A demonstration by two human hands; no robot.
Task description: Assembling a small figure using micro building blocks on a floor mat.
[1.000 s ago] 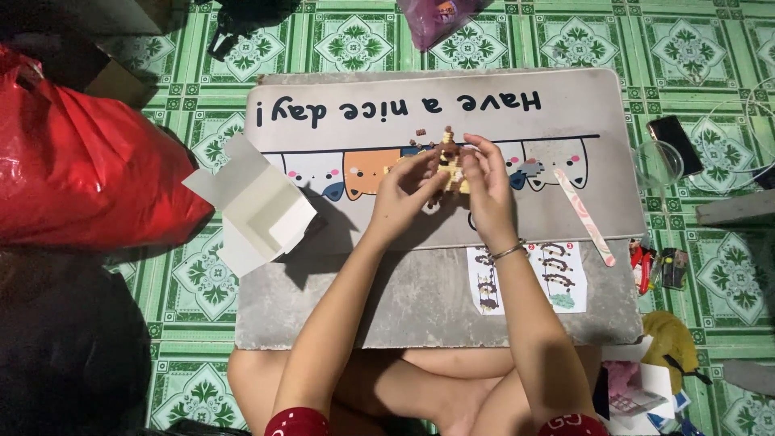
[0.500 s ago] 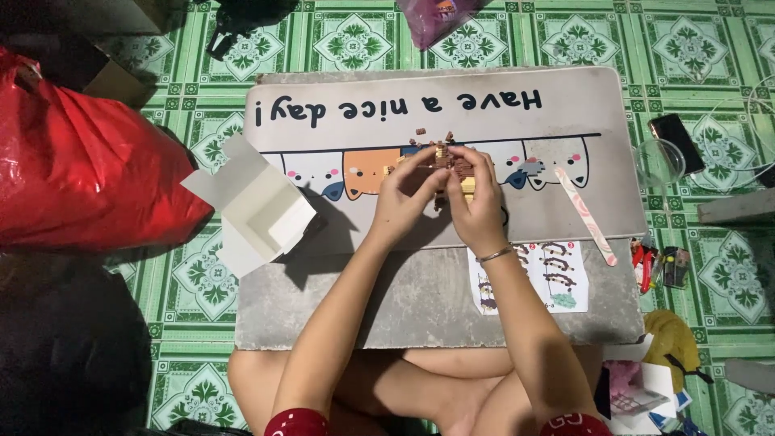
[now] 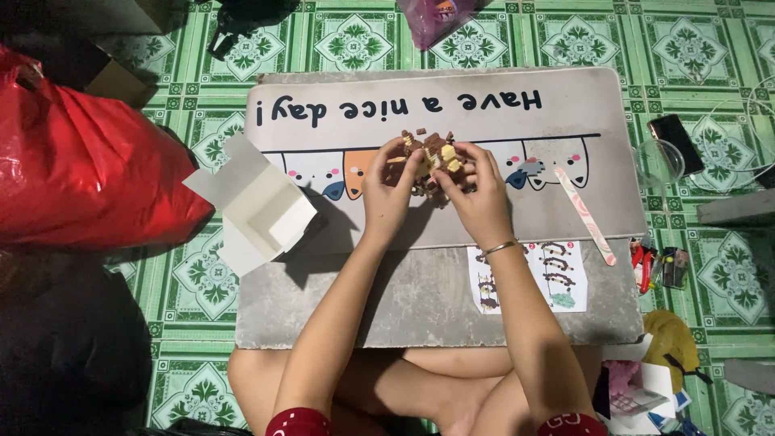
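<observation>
Both hands' fingers (image 3: pixel 404 157) closed around brown block model (image 3: pixel 429 153), white box (image 3: pixel 262 210) left, pink stick (image 3: pixel 587 214) right.

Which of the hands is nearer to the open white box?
Left. The left hand sits just right of the open white box, with bare mat between them. The right hand lies farther right, beyond the small block model both hands hold.

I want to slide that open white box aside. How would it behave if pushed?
The white box looks like thin folded card with nothing visible inside, so it is probably very light and would slide easily on the mat. Its open flaps stick out, so it may well twist or tip rather than move straight. A firm squeeze would likely crush it.
</observation>
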